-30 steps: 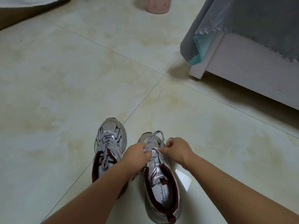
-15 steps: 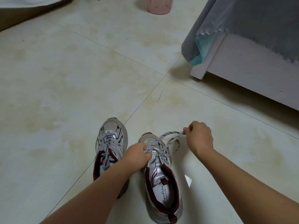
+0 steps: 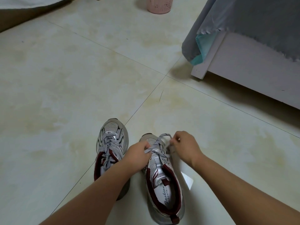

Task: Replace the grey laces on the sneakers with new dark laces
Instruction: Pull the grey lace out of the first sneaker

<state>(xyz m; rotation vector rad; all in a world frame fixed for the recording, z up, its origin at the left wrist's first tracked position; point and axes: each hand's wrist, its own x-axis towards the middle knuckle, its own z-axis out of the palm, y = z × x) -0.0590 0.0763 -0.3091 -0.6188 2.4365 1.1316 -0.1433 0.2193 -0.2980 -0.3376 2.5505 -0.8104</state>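
While both sneakers stand side by side on the floor (image 3: 81, 95) with toes pointing away from the person, the job is at its very first step: getting the grey laces out. Taking the right sneaker (image 3: 162, 179) as the landmark, the left sneaker (image 3: 112, 143) stands just to its left, its own grey lace fully threaded and tied, untouched. Next comes the left hand (image 3: 136, 157), lying over the landmark shoe's left edge beside the upper eyelets, its fingers curled and pinching a strand of the grey lace (image 3: 156, 146) at the crossing. That lace runs up over the shoe's forefoot in a loose loop toward the toe. At the shoe's right edge, the right hand (image 3: 184, 147) has its fingers closed on the far end of that loop, drawn slightly off to the side. A white slip of paper (image 3: 187, 179) lies on the floor just right of the shoe's collar. No dark laces show anywhere in view.

By my reading the bow is being worked loose. The next move calls for pulling the freed end clear, then slackening each crossing in turn and drawing the lace out of the eyelets while the other hand steadies the shoe
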